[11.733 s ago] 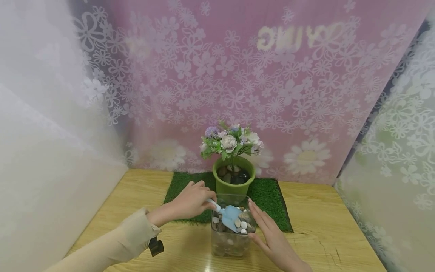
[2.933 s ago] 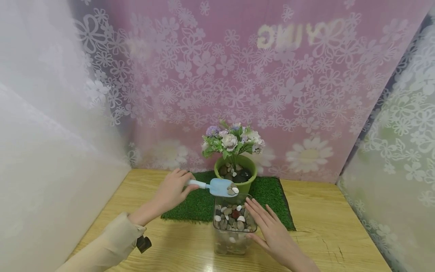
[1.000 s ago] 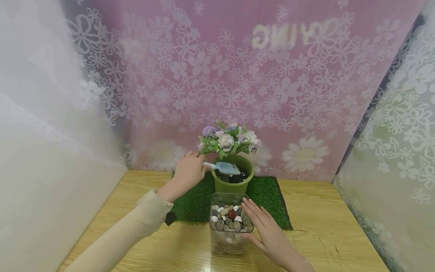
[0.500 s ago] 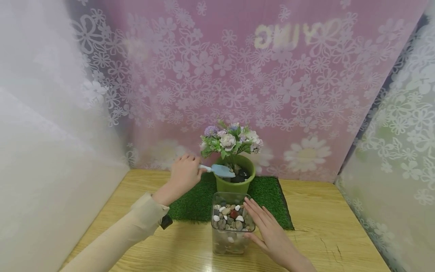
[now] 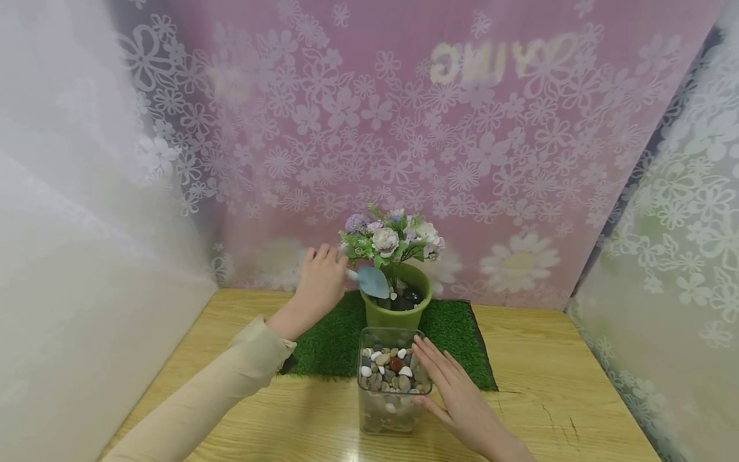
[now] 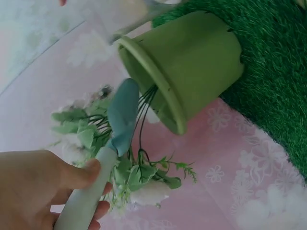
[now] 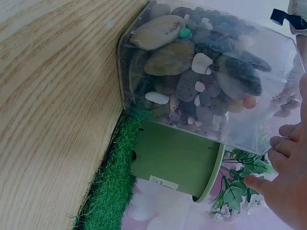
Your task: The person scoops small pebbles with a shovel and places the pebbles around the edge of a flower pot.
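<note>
A small trowel (image 5: 374,282) with a blue blade and white handle is gripped by the left hand (image 5: 321,282). Its blade tilts steeply over the left rim of the green flower pot (image 5: 394,319). In the left wrist view the thumb (image 6: 86,173) and curled fingers wrap the handle. White and dark stones lie in the pot around the stems of the flowers (image 5: 385,241). Straight fingers of the right hand (image 5: 456,394) rest against the right side of a clear square container (image 5: 385,416) in front of the pot. Mixed pebbles (image 5: 383,369), one of them red-brown, fill its lower part.
Under the pot lies a green artificial grass mat (image 5: 462,346) on the wooden table (image 5: 531,385). A pink floral curtain (image 5: 369,147) hangs close behind, with pale sheets (image 5: 86,224) at both sides. The container stands close in front of the pot.
The trowel went from the container's pebbles, rose carrying a few stones, and moved over the pot. Its blade has since turned downward, with no stones visible on it. The right hand stays at the container.
</note>
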### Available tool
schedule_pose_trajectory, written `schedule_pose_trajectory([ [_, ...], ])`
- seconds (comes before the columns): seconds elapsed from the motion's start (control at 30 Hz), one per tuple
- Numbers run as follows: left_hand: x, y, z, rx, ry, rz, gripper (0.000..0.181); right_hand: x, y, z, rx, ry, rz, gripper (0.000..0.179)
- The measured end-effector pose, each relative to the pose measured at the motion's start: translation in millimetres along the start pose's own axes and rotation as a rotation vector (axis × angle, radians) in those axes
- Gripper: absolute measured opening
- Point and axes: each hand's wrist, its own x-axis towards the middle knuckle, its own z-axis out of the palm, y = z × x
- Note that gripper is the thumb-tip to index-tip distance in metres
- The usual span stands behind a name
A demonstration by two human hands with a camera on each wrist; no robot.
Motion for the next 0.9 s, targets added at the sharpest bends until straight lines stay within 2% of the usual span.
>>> schedule_pose_trajectory([
  [0.1,-4.8,-9.4,-2.9,-0.11,0.029,-0.017,0.026,0.4,-0.7,-1.0,0.006,0.001,0.001,0.084],
  [0.3,-19.8,-26.3,-13.9,-0.324,-0.047,-0.02,0.029,0.4,-0.9,-1.2,0.019,0.007,0.001,0.084],
  [0.47,-30.6,-31.4,-29.6,-0.405,-0.032,0.016,0.031,-0.1,-0.8,-1.2,0.017,0.006,0.004,0.084],
  [0.67,-35.4,-29.0,-50.0,-0.369,-0.054,0.088,0.034,0.0,-1.3,-1.3,0.012,-0.007,0.006,0.084],
  [0.77,-35.1,-23.6,-57.4,-0.314,-0.044,0.163,0.037,-0.4,-1.1,-0.9,0.014,-0.029,0.02,0.085],
  [0.9,-33.9,-12.1,-65.1,-0.22,0.009,0.281,0.03,-0.6,-0.4,1.0,0.015,-0.034,0.021,0.085],
])
